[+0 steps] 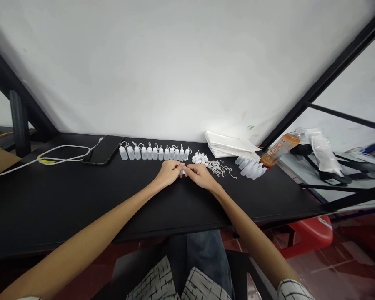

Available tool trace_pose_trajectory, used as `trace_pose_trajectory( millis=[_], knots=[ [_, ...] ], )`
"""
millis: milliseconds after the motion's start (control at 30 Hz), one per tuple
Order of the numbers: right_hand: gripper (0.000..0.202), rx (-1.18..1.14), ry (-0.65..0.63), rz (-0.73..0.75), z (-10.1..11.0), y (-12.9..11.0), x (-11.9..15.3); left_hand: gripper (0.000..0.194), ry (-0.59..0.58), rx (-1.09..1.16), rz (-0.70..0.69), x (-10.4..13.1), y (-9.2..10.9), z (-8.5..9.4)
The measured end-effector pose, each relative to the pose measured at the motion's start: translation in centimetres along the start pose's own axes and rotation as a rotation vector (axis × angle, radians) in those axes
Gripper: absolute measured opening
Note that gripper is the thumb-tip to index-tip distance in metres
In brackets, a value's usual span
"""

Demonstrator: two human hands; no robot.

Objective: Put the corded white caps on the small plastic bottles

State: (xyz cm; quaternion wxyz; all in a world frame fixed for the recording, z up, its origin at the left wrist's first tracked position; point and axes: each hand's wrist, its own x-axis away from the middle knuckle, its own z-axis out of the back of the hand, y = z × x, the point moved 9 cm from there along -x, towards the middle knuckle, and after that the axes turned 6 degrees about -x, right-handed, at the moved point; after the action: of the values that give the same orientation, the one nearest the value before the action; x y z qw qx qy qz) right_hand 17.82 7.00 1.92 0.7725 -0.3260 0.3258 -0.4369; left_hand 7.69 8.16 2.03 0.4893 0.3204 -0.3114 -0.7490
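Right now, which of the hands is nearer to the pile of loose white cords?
Right. The right hand is just left of the loose white cords; the left hand is farther left, on the far side of the right hand.

On the table, bottles stand in a row right of the phone.

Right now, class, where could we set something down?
Bare black tabletop lies between the dark rectangular phone and left forearm, and between right forearm and clustered translucent bottles. Crowded: beyond the left hand, a row of upright translucent bottles; beside the right hand, white caps and white cords.
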Motion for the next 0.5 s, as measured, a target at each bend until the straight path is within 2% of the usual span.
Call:
trace_pose_trajectory(
  millis=[167, 333, 500],
  knots=[
    [0.055, 0.065, 0.022, 0.001, 0.4, 0.0, 0.0, 0.036, 0.015, 0.026, 0.010, -0.3, -0.6, -0.1],
    [0.033, -0.082, -0.015, 0.009, 0.4, -0.4, 0.2, 0.040, 0.005, 0.044, 0.032, -0.5, -1.1, -0.3],
    [0.046, -0.263, -0.105, -0.121, -0.9, 0.8, 0.2, 0.038, -0.010, 0.009, -0.001, -0.1, -0.5, -0.4]
  ],
)
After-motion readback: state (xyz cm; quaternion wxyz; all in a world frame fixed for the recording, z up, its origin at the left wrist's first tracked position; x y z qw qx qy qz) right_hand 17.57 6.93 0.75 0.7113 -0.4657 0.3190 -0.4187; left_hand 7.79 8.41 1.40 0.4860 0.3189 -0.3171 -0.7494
